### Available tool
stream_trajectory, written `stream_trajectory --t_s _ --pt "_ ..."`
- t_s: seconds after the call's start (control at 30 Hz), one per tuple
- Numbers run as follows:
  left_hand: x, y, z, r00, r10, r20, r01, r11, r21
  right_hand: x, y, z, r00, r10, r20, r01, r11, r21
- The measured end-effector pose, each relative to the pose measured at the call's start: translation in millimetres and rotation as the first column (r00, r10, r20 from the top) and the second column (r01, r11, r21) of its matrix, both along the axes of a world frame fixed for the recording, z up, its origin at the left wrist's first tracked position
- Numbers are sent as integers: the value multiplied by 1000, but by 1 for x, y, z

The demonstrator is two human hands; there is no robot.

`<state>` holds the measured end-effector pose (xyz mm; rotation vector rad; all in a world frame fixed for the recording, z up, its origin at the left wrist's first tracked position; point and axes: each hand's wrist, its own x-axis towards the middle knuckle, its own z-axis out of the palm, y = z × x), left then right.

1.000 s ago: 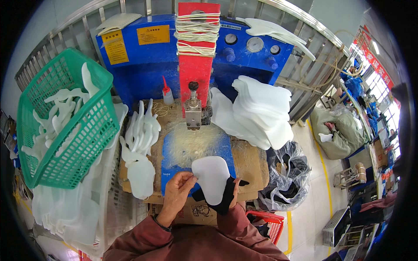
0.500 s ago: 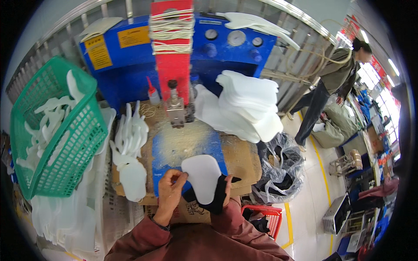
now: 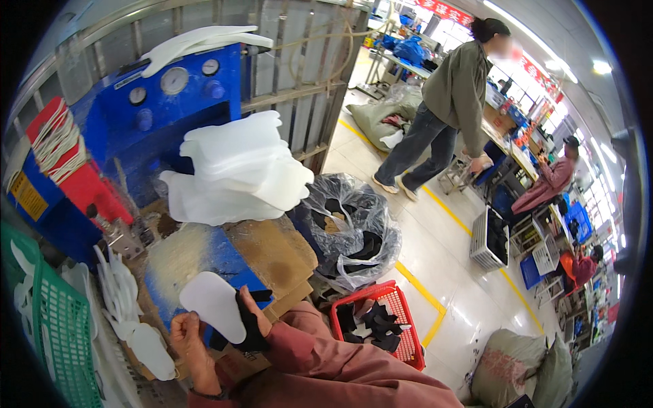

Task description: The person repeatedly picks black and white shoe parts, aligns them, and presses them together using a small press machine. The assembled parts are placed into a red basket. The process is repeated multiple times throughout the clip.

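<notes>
Item under inspection: a white, flat, rounded panel (image 3: 212, 304), held over the near edge of the blue mat (image 3: 218, 255) on the counter (image 3: 272, 251). Directions are taken from the panel's middle, with 12 at the top of the view.

Left grip (image 3: 192, 347), at 7 o'clock: thumb and fingertips pinch the panel's left edge. Right grip (image 3: 255, 311), at 3 o'clock: lies along the right side against a black piece (image 3: 254, 338), which the panel partly covers. Its fingers are largely hidden; how tightly they close cannot be told.

Handling, as judged: thin, light and fairly stiff, probably bendable, with a smooth face likely to slip against the black piece. Breakage appears unlikely; creasing or soiling is the greater risk. Recommended hold: the edge at 8 o'clock, with support beneath the narrow end at 5 o'clock.

Similar white panels (image 3: 231, 170) lie stacked at 12 o'clock.
</notes>
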<state>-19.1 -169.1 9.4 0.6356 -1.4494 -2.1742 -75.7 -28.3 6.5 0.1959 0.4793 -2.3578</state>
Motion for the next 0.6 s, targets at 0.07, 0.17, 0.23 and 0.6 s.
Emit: stream_trajectory --t_s 0.07,0.17,0.23,0.6 --pt "-2 2 0 999 -6 -33 7 1000 23 -1 -1 0 999 7 34 -8 1000 28" --pt "-4 0 -3 996 -45 -79 48 998 41 -2 2 -2 999 23 32 -20 995 -94" --pt "-7 -2 -8 992 -67 -103 70 997 28 -2 5 -4 1000 27 -12 -28 994 -106" --pt "-38 20 -12 947 -321 -1 321 946 -36 -2 46 -4 977 -149 -152 150 989 -8"
